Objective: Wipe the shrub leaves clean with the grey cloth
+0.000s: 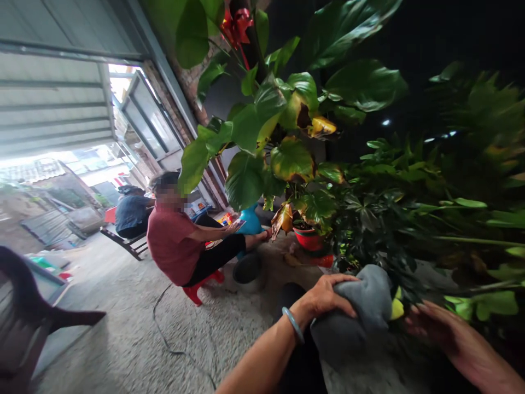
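Note:
My left hand [334, 295], with a pale bangle [293, 325] on its wrist, is closed on a bunched grey cloth [369, 298] at lower right. At the cloth's right edge shows a small yellow-green leaf [397, 306]. My right hand [437, 325] is just right of that leaf, blurred, with its fingers stretched toward it and apart. Nothing shows in its fingers, and I cannot tell whether they touch the leaf. Dark green foliage [369, 219] crowds in behind both hands.
A tall leafy plant [291, 158] with browning leaves rises from a red pot [307, 239]. A person [174, 235] sits on a red stool [197, 290] beside a dark bucket [248, 271]. Another person [132, 210] sits farther back. A cable [164, 334] crosses the floor near a dark chair [24, 312].

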`<state>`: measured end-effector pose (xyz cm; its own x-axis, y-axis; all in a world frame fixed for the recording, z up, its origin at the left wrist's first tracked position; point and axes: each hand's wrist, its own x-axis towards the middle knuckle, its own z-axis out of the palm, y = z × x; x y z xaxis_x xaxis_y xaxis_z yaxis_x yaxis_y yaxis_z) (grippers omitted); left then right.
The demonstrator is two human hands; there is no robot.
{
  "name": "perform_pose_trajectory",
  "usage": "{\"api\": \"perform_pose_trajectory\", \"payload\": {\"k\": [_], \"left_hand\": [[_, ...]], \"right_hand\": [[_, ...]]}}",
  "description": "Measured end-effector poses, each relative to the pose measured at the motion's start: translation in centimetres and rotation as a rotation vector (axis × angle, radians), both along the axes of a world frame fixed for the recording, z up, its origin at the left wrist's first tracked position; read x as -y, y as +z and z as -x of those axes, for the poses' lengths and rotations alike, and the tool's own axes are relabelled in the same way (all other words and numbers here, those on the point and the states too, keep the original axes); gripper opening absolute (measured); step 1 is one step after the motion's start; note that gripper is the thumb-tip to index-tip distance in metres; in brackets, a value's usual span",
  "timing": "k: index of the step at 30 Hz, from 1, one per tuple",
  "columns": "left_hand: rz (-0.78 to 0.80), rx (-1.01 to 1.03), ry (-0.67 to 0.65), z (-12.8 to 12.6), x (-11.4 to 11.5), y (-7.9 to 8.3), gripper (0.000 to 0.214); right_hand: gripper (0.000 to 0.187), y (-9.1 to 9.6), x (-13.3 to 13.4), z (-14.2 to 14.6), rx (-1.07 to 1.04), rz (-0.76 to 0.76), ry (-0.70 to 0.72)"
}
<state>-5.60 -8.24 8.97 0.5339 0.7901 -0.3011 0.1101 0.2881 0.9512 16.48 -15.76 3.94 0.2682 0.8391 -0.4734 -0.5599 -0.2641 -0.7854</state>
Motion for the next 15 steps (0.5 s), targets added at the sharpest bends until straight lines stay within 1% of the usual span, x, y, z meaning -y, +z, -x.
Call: {"api": "perform_pose_trajectory", "payload": {"k": [4, 6, 9, 11, 13, 15], "left_hand": [[0.023, 0.109, 0.067, 1.0, 0.2, 1.6, 0.060], [0.021, 0.112, 0.041, 0.7, 0.5, 1.8, 0.061], [0.027, 0.030, -0.061, -0.1, 1.9, 0.8, 0.065], [0.056, -0.037, -0.111, -0.6, 3.1, 0.0, 0.073], [0.111, -0.070, -0.107, -0.9, 4.0, -0.7, 0.083], [0.165, -0.067, -0.067, -1.1, 4.7, -0.9, 0.093]], "right_hand": [[0.024, -1.0, -0.2, -0.2, 0.020, -0.030, 0.013], [0.019, -1.6, -0.2, 0.0, 0.039, -0.047, 0.014], [0.010, -2.4, -0.2, 0.0, 0.054, -0.059, 0.019], [0.011, -2.7, -0.4, -0.3, 0.089, -0.031, 0.036], [0.016, -2.9, -0.7, -0.8, 0.208, 0.003, 0.031], [0.017, -3.2, -0.9, -1.4, 0.408, -0.025, 0.002]]}}
